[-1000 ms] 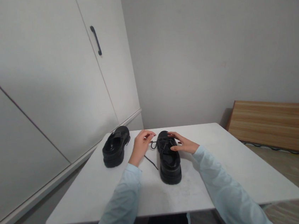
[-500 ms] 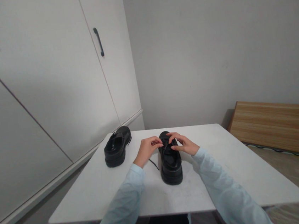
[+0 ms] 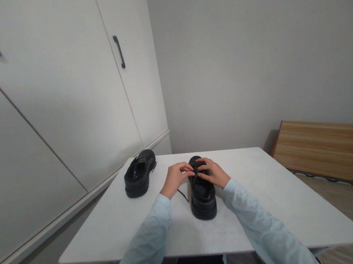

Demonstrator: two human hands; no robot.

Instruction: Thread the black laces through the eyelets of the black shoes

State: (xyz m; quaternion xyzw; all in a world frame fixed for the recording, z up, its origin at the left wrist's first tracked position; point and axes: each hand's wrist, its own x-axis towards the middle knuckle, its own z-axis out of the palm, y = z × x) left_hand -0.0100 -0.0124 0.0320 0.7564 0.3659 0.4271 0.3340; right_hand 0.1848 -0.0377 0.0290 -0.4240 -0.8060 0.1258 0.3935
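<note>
A black shoe (image 3: 204,206) stands upright on the white table, its toe pointing away from me and its opening facing me. Over its lacing my left hand (image 3: 177,178) comes in from the left, thumb and fingertips pinched on the black shoelace. From the other side my right hand (image 3: 212,172) reaches across the shoe's front, thumb and index finger closing on the lace beside the left fingertips. My fingers partly hide the lacing. A loose shoelace end (image 3: 183,195) lies on the table, left of the shoe.
Another black shoe (image 3: 138,186) stands at the table's back left. The white table (image 3: 279,205) has a grey wall behind it and white cabinets (image 3: 68,118) with dark handles to the left. A wood-grain panel (image 3: 326,150) lies beyond the right edge.
My right hand has shifted slightly left, bringing its thumb and index finger nearer together and closer to the left fingertips. The left hand moved very little. Both shoes stay in place.
</note>
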